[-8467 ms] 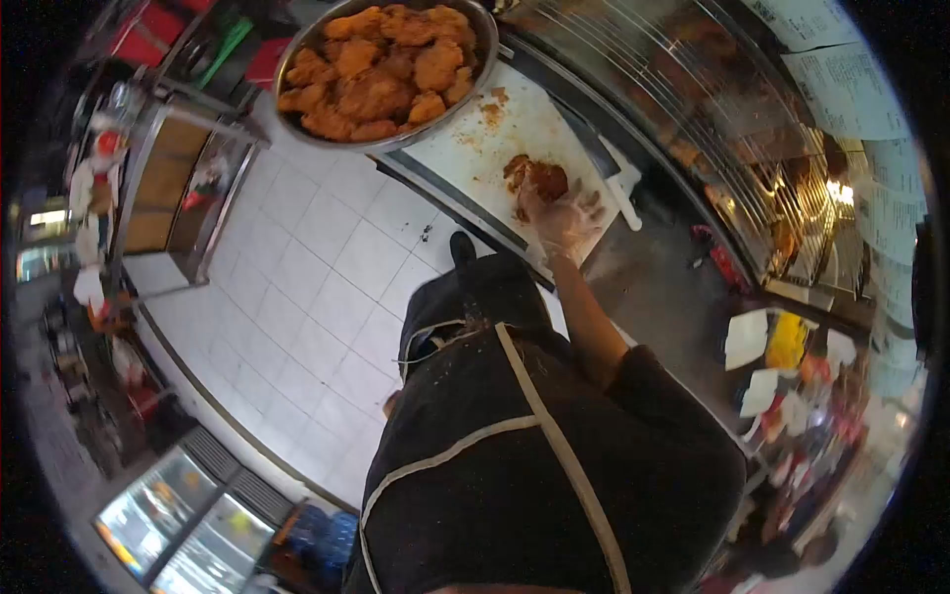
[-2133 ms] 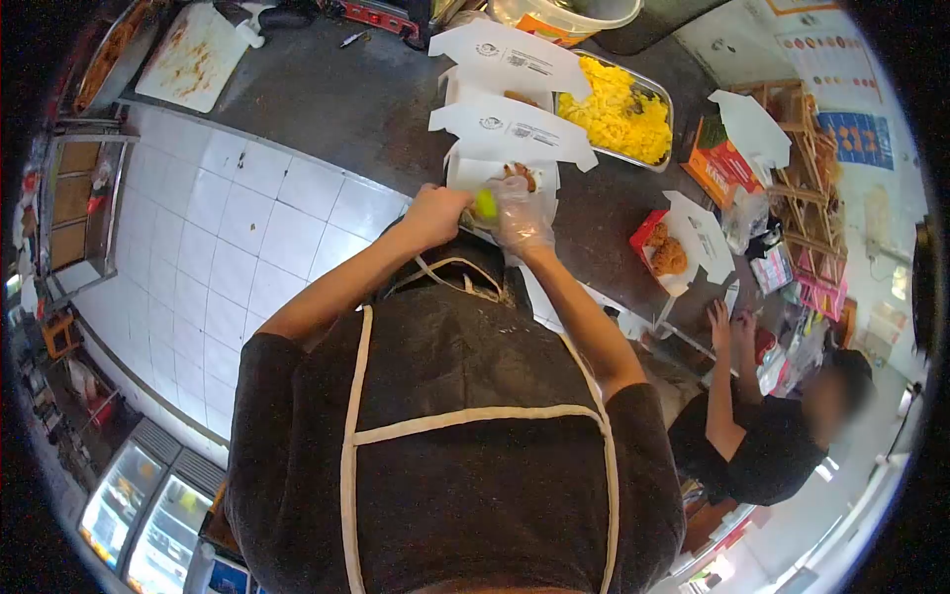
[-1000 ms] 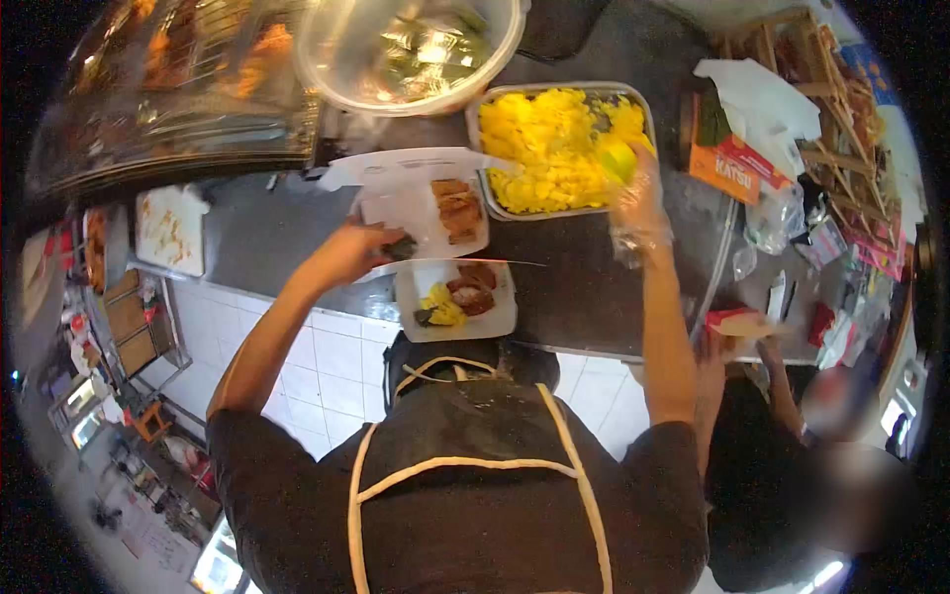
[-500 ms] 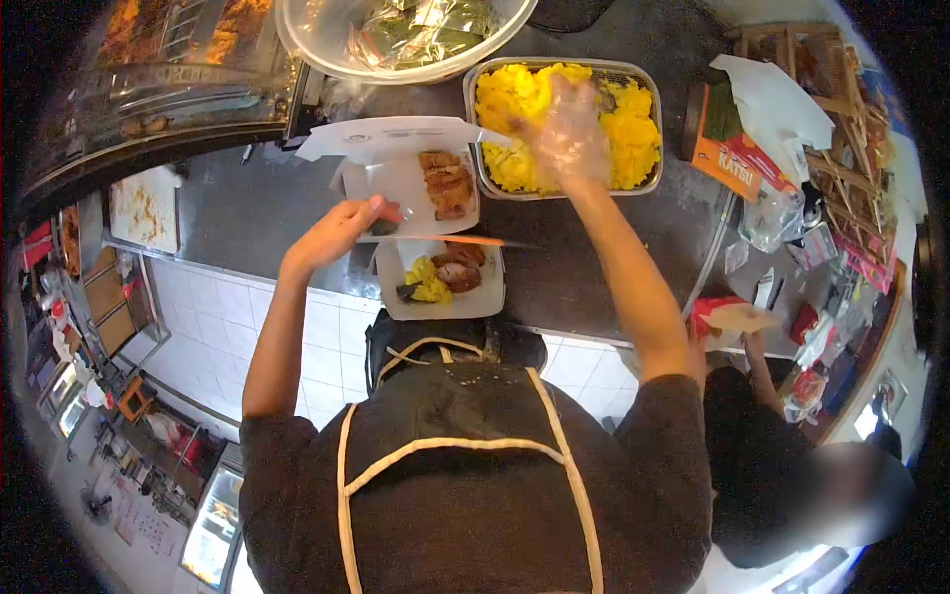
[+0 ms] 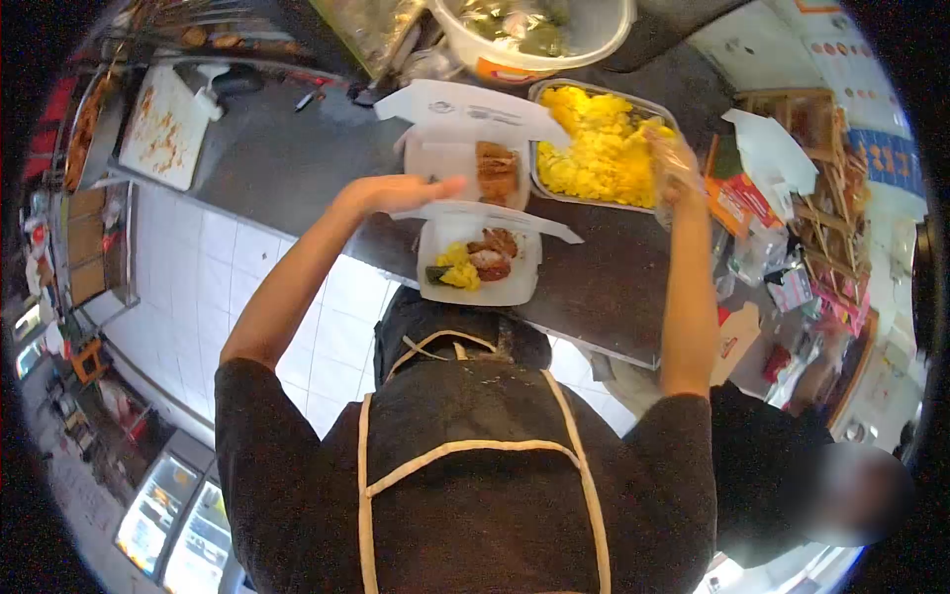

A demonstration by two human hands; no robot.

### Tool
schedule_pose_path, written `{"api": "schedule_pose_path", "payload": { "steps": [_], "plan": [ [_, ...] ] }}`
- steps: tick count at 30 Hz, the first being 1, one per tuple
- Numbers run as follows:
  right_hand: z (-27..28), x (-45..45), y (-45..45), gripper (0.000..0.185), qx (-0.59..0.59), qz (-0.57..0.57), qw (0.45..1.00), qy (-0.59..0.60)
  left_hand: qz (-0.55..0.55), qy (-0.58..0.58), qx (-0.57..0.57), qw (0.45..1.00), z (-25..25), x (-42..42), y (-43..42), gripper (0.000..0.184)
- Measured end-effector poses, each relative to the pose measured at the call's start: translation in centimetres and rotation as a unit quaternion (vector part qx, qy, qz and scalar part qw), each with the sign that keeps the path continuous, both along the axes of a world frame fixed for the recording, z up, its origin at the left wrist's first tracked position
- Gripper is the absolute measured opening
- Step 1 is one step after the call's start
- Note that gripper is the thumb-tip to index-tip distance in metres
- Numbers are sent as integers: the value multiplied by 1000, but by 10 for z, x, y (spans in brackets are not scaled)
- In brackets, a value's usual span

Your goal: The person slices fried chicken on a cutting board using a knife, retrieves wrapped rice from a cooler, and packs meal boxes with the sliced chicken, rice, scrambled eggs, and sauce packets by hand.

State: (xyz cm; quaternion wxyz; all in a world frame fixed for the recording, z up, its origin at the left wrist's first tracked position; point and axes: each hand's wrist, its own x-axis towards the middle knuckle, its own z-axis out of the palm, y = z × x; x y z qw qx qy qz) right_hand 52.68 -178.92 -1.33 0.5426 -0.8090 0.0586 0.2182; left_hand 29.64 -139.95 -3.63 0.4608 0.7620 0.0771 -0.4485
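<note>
My left hand (image 5: 414, 190) is stretched out over the front edge of a white takeaway box (image 5: 432, 158), its fingers extended. Inside that box lies a sliced piece of breaded, fried cutlet (image 5: 497, 172). A second white box (image 5: 510, 289) stands nearer to me and holds a cutlet (image 5: 495, 255), some soft yellow food (image 5: 458, 272) and something dark green. My right hand (image 5: 679, 170), in a clear plastic glove, is at the right end of a clear tray (image 5: 541, 188) full of crumbly yellow food (image 5: 594, 148). Its fingers are blurred and partly hidden there.
A round plastic tub (image 5: 618, 30) with wrapped packets stands behind the tray. Printed cartons (image 5: 747, 203) and plastic bags lie on the right. A stained white board (image 5: 163, 129) rests at the far left. Another person (image 5: 767, 465) is close on my right.
My right hand has moved from the tray's middle to its right end. My left hand's fingers have straightened. The view has shifted, and the tub and boxes appear farther right.
</note>
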Motion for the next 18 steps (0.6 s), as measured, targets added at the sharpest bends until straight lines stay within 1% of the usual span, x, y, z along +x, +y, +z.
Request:
{"api": "schedule_pose_path", "payload": {
  "steps": [1, 2, 3, 4, 5, 6, 7, 8, 9, 10, 11, 12, 13, 14, 15, 16, 17, 18],
  "plan": [
    [-3, -5, -2, 32, 182, -57, 975, 112, -88, 58, 23, 994, 10, 1, 1, 96],
    [16, -22, 19, 32, 186, -53, 974, 116, -146, 48, 24, 988, 30, 0, -3, 93],
    [55, -51, 56, 29, 123, -14, 981, 146, -205, 39, 21, 978, 47, -12, -11, 89],
    [81, -76, 87, 27, 57, 23, 983, 174, -191, -198, 58, 960, 35, -42, -17, 81],
    [87, -90, 106, 31, 60, 59, 975, 205, -193, -195, 58, 960, 37, -55, -22, 81],
    [90, -102, 122, 35, 61, 95, 965, 235, -170, -244, 76, 952, 40, -65, -27, 78],
    [85, -111, 141, 34, 93, 155, 953, 245, -146, -294, 96, 940, 42, -69, -29, 75],
    [74, -115, 154, 33, 124, 215, 935, 253, -161, -259, 95, 948, 50, -65, -28, 78],
    [45, -121, 167, 35, 134, 232, 926, 265, -160, -259, 98, 948, 51, -66, -28, 78],
    [16, -128, 181, 41, 143, 249, 917, 276, -131, -270, 80, 950, 53, -69, -29, 77],
    [16, -135, 194, 41, 142, 254, 916, 276, -101, -282, 61, 952, 55, -71, -30, 76],
    [17, -142, 204, 43, -80, 440, 893, 53, -95, -280, 61, 953, 56, -73, -31, 76],
    [14, -148, 205, 45, -186, 520, 831, -63, -91, -290, 62, 951, 57, -75, -33, 75],
    [11, -153, 206, 46, -288, 573, 745, -183, -87, -299, 64, 948, 59, -76, -34, 74],
    [-1, -164, 202, 52, -263, 573, 748, -208, -82, -298, 66, 949, 62, -77, -35, 74],
    [-2, -168, 205, 57, -236, 572, 750, -233, -69, -309, 66, 946, 65, -76, -35, 73],
    [-2, -165, 208, 57, -235, 577, 745, -238, -55, -322, 66, 943, 68, -76, -34, 72],
    [-2, -161, 206, 59, -222, 561, 766, -222, -48, -324, 68, 943, 70, -77, -35, 72]
  ]
}}
